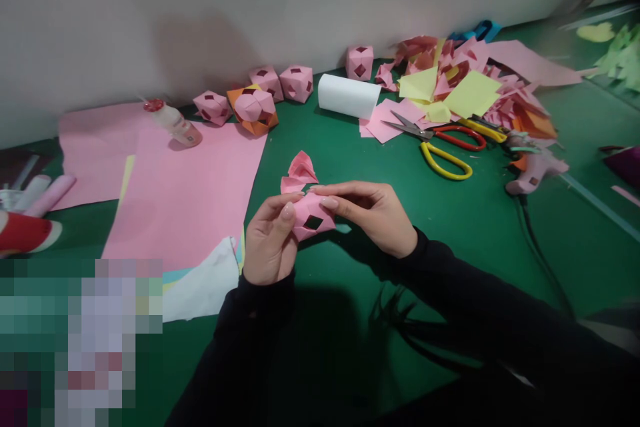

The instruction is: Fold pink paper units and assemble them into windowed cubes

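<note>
Between both hands is a pink folded-paper piece [314, 221] with a diamond-shaped hole in its front face. My left hand [273, 240] grips its left side, thumb in front and fingers behind. My right hand [373, 213] pinches its upper right edge between thumb and forefinger. Just beyond the fingers is a loose folded pink paper strip [301, 170]; whether it joins the held piece I cannot tell. Farther back stand finished-looking pink paper cubes [297, 84] with similar holes, and one orange-and-pink paper ball [254, 111].
Large pink sheets [190, 187] lie at left with a small bottle [173, 122] on them. A white paper roll [349, 96], scissors [447, 150], a heap of paper scraps [450, 80] and a corded pink glue gun [535, 170] are at right. A white cloth [203, 287] lies near my left sleeve.
</note>
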Demonstrator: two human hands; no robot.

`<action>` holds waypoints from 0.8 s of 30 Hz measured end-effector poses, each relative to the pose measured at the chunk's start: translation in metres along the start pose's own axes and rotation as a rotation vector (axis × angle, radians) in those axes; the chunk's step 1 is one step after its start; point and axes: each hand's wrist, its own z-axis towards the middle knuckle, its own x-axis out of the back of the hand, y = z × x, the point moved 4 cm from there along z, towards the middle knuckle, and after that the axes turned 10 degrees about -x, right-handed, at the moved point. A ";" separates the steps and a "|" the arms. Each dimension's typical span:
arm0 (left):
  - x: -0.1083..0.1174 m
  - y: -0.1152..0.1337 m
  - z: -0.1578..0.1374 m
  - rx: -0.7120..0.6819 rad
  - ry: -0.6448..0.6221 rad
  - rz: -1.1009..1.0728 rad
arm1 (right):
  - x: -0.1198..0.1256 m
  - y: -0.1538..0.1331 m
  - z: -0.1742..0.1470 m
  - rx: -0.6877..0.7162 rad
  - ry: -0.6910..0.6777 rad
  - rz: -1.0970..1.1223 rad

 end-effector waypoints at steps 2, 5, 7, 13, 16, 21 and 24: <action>0.001 -0.001 0.000 0.002 -0.005 0.005 | 0.000 0.000 0.000 -0.003 -0.006 -0.008; 0.001 -0.002 0.000 -0.006 -0.002 0.021 | -0.002 0.001 0.001 -0.020 -0.027 0.018; 0.000 -0.002 0.000 -0.014 -0.005 0.010 | -0.002 0.002 0.001 -0.032 -0.029 0.057; -0.001 -0.001 -0.001 0.000 -0.033 0.020 | 0.005 0.003 0.005 -0.031 0.028 0.182; 0.001 -0.002 -0.002 -0.047 -0.029 0.138 | 0.009 0.002 0.007 -0.031 0.044 0.194; 0.002 0.002 -0.005 -0.136 0.094 0.336 | 0.010 0.003 0.008 -0.017 0.050 0.141; -0.001 0.007 -0.009 -0.133 0.175 0.437 | 0.008 0.006 0.008 -0.018 0.028 0.100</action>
